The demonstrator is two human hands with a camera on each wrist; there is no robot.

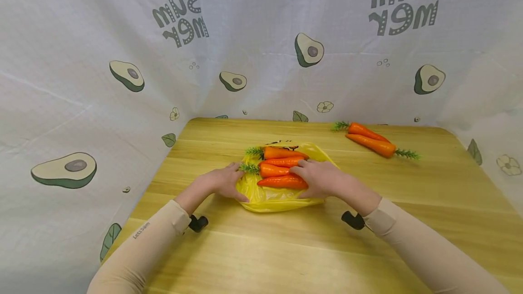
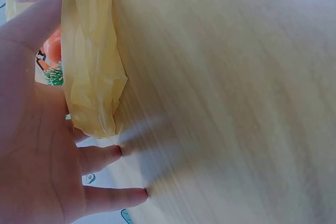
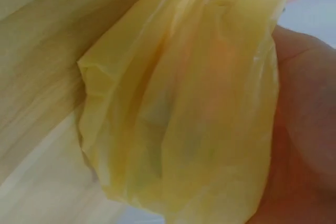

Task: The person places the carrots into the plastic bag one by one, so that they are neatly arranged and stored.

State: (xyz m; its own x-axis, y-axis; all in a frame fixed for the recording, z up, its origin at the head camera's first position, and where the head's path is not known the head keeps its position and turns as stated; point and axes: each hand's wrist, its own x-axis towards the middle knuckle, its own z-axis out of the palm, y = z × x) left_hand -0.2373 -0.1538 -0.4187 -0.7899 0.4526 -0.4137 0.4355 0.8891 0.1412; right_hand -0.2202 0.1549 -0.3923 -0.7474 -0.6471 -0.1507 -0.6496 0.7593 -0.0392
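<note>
Several orange carrots [image 1: 282,181], some with green leafy tops, lie side by side in a yellow plastic bag [image 1: 261,206] on the table. At the bag's left side, my left hand [image 1: 226,182] has its fingers spread around the edge near the leafy tops. The left wrist view shows its thumb reaching inside the bag [image 2: 92,51] and the other fingers extended outside. My right hand [image 1: 323,178] rests its fingertips on the carrots' right ends, thumb lower down inside the bag. In the right wrist view, yellow plastic [image 3: 210,108] covers most of that hand's fingers.
Two more carrots [image 1: 372,144] lie on the wooden table [image 1: 261,248] at the back right, beyond the right hand. A white curtain [image 1: 261,26] with printed avocados hangs behind the table and along its sides.
</note>
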